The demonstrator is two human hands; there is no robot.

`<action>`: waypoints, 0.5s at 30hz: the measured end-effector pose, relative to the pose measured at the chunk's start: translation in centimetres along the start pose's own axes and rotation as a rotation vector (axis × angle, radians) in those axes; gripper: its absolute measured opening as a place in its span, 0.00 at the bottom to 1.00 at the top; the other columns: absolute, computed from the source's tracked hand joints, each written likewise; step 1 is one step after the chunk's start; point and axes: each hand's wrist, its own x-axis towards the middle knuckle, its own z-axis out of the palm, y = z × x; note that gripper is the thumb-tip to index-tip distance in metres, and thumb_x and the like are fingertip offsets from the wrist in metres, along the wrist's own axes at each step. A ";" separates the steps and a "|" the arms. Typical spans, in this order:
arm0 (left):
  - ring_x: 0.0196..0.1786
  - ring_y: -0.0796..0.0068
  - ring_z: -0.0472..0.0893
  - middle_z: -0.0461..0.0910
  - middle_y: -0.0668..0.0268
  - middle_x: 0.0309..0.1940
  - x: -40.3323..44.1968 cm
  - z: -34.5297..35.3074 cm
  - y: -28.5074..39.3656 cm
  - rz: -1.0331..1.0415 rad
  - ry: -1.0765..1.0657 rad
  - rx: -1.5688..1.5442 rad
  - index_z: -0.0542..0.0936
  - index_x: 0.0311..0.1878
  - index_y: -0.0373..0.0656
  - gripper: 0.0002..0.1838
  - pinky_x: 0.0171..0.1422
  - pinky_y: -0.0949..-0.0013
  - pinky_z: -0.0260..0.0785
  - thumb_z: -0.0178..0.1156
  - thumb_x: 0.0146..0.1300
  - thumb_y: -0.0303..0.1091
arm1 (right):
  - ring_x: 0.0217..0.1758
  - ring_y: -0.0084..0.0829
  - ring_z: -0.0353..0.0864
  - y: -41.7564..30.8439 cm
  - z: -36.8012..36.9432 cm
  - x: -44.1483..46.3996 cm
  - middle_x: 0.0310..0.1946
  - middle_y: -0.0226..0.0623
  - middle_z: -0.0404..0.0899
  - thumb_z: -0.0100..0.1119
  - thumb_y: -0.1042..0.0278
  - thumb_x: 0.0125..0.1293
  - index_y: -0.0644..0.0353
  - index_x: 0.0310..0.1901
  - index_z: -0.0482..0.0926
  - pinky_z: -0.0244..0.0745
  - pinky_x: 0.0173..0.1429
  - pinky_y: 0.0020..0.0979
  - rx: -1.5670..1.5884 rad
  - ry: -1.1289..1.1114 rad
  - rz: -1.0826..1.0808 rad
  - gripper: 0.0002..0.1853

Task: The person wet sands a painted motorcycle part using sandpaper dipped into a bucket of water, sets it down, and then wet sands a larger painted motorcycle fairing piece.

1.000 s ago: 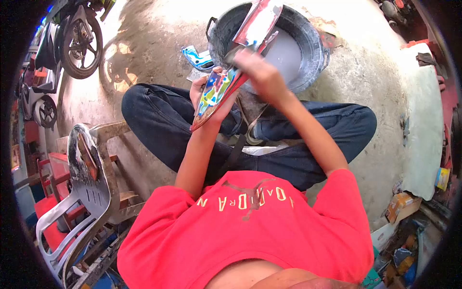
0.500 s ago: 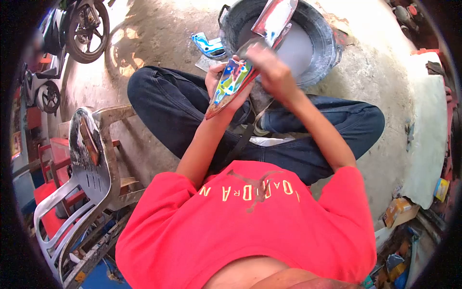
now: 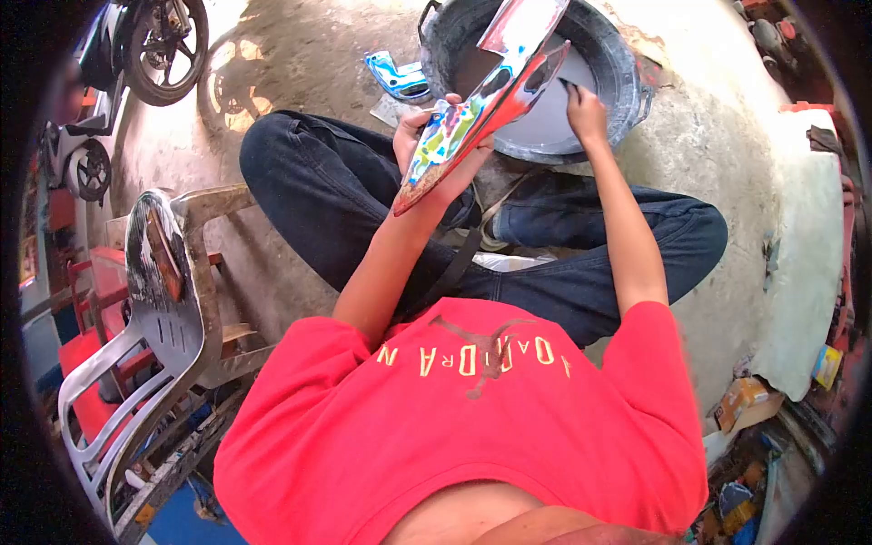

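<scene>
My left hand grips a long, pointed motorcycle body panel, patchy with blue, green, white and red paint. It slants from above my lap up over the basin, its brown tip toward me. My right hand is over the near right side of the black basin, apart from the panel. Between its fingers is a small dark piece, too small to identify. Cloudy grey water fills part of the basin. Left of it, a smaller blue-and-white painted part lies on the floor.
My crossed legs in dark jeans frame the near floor. A worn grey plastic chair stands at left, with motorcycle wheels beyond. At right are a pale sheet, a cardboard box and clutter.
My right hand has left the panel's surface and moved right, over the basin's water, with the small dark piece. The panel has shifted slightly in my left hand and shows more fully.
</scene>
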 end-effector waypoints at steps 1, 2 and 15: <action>0.57 0.57 0.78 0.80 0.55 0.53 -0.1 0.1 -0.3 -0.005 -0.006 -0.022 0.78 0.52 0.39 0.20 0.56 0.56 0.66 0.57 0.59 0.39 | 0.46 0.61 0.83 1.2 1.2 -0.1 0.41 0.57 0.84 0.54 0.52 0.73 0.58 0.48 0.85 0.77 0.50 0.53 -0.067 -0.078 -0.002 0.18; 0.58 0.55 0.79 0.81 0.53 0.54 0.0 -0.6 -0.1 -0.058 -0.017 -0.004 0.79 0.52 0.40 0.20 0.59 0.53 0.69 0.55 0.59 0.39 | 0.47 0.61 0.83 1.9 2.4 -0.1 0.41 0.57 0.84 0.54 0.52 0.73 0.58 0.48 0.85 0.77 0.51 0.53 -0.104 -0.172 -0.023 0.18; 0.60 0.48 0.81 0.71 0.41 0.63 0.1 -3.7 -1.1 0.030 0.121 0.176 0.75 0.50 0.35 0.10 0.61 0.44 0.80 0.48 0.71 0.28 | 0.52 0.58 0.83 5.3 13.4 -0.4 0.48 0.57 0.83 0.57 0.54 0.68 0.55 0.52 0.85 0.78 0.58 0.50 -0.006 -0.556 -0.232 0.18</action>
